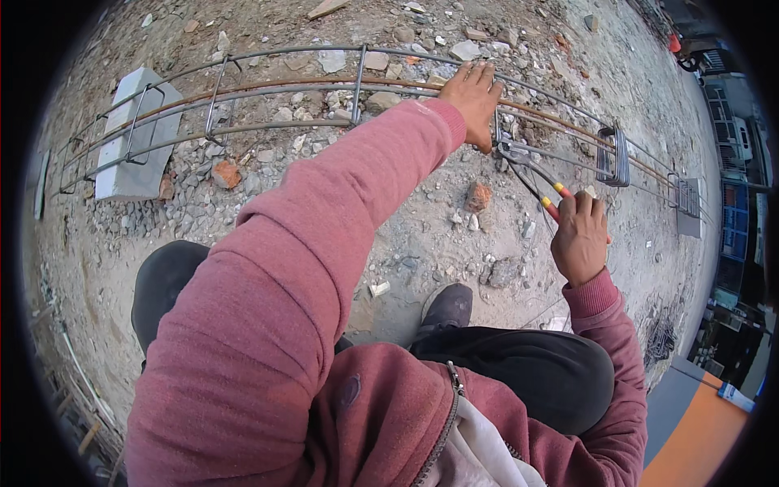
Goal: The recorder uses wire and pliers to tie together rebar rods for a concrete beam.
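Note:
A long cage of steel reinforcing bars [274, 89] with rectangular stirrups [359, 85] stretches across the ground in front of me. My left hand [473, 100] lies on its bars, fingers over the far bar, palm down. In my right hand [580, 237] are long-handled pincers [551, 195] with red and yellow grips. Their jaws are at a stirrup on the near bar, just below my left hand; whether they grip a wire there I cannot tell. Thin wire hangs beside the handles. A bundle of stirrups [613, 156] sits around the bars to the right.
A pale block [131, 137] supports the cage at the left, and another block [689, 225] stands under the right end. Broken brick [478, 198], stones and gravel litter the ground. A pile of dark metal pieces [661, 341] lies at lower right.

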Tool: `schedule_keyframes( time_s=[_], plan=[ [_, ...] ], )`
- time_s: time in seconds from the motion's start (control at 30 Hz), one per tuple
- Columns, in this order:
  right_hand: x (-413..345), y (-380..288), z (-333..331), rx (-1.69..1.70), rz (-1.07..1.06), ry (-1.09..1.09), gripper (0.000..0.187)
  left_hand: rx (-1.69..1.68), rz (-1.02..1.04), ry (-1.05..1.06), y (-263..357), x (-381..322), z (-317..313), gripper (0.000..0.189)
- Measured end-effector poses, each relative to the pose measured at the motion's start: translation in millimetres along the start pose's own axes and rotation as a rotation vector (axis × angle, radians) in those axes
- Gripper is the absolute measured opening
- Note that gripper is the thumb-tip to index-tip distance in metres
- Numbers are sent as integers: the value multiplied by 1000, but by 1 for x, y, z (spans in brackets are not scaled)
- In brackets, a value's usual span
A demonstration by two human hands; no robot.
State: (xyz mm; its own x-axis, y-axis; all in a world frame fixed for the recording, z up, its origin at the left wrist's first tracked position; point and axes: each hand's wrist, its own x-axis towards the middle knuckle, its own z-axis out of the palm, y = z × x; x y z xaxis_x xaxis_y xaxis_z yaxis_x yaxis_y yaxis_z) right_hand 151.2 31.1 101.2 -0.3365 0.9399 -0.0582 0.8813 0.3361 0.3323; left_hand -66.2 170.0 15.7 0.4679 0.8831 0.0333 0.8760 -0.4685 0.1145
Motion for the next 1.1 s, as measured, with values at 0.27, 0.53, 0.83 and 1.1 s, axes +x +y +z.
schedule_keyframes(
  time_s=[0.27,0.53,0.83,1.1],
  plan=[
    [-13,-1,28,1240,197,-430,36,-15,-6,-8,-1,2,0,106],
    [-23,-10,53,1015,276,-206,58,19,7,-7,1,1,1,107],
    [-35,15,51,1766,638,-898,29,39,14,39,-1,4,4,104],
    [-32,2,57,1190,493,-578,48,87,1,-7,-1,2,1,99]
  ],
)
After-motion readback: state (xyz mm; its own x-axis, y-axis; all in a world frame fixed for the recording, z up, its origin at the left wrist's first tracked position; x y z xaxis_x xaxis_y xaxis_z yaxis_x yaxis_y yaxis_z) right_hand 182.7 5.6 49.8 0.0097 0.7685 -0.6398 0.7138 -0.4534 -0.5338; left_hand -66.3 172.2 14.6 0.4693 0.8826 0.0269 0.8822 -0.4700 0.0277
